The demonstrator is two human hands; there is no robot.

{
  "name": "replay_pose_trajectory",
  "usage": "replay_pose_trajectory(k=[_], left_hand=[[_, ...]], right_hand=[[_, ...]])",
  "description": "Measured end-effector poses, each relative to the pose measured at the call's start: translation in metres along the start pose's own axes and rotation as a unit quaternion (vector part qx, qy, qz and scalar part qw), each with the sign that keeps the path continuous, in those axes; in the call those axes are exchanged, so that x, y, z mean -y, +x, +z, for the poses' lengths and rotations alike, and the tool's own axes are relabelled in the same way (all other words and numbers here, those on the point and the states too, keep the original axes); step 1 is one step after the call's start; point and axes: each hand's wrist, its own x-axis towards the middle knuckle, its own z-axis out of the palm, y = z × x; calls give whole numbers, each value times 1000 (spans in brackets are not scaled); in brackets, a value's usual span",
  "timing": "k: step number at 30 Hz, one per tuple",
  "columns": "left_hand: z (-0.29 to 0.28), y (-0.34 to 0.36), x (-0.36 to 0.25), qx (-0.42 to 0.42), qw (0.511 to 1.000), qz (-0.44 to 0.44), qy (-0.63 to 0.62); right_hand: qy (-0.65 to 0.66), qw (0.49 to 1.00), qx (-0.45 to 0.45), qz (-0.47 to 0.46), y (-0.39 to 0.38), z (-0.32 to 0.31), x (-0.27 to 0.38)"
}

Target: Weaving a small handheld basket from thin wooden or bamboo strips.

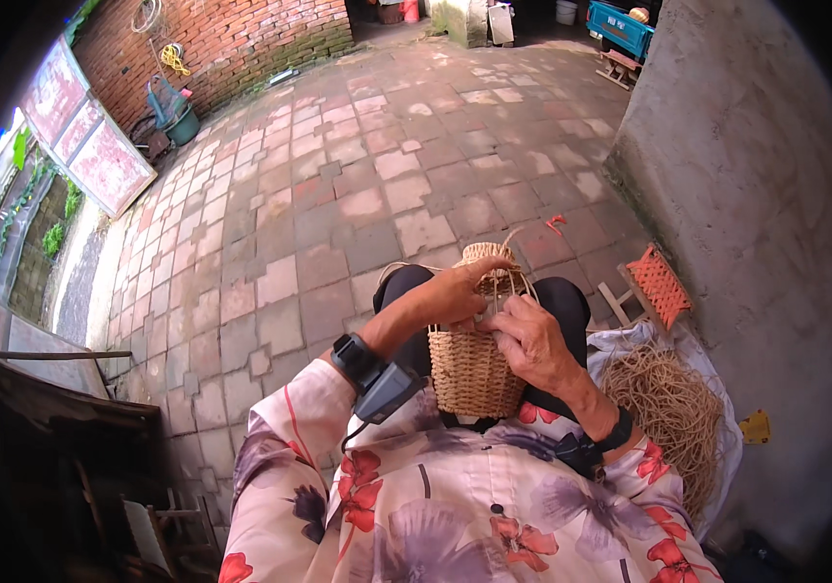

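A woven straw basket [474,377] rests in my lap between my knees. Its lower body is closely woven, while open upright strands and a narrower woven top [487,254] show above. My left hand [457,294] is closed at the open strands, its index finger lying across them below the top. On the other side, my right hand [535,340] pinches at the upper edge of the body, where a thin straw cord runs between the two hands. My fingers partly hide the exact grip. A loose cord loops out to the left, over my knee.
Beside my right leg, a heap of straw cord [663,413] lies on a white sack [727,428]. Near it stands a small stool with a woven orange seat [661,289]. A grey wall [736,185] rises on the right. Paving [328,204] stretches ahead.
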Motion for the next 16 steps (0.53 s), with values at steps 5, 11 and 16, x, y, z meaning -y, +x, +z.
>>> replay_pose_trajectory(k=[5, 11, 16], left_hand=[[14, -26, 23, -140, 986, 25, -91], [36, -48, 28, -206, 908, -4, -365], [41, -49, 45, -181, 823, 56, -536]], right_hand=[[296, 939, -42, 168, 0, -7, -25], [396, 881, -68, 249, 5, -3, -37], [119, 969, -57, 208, 15, 3, -34]])
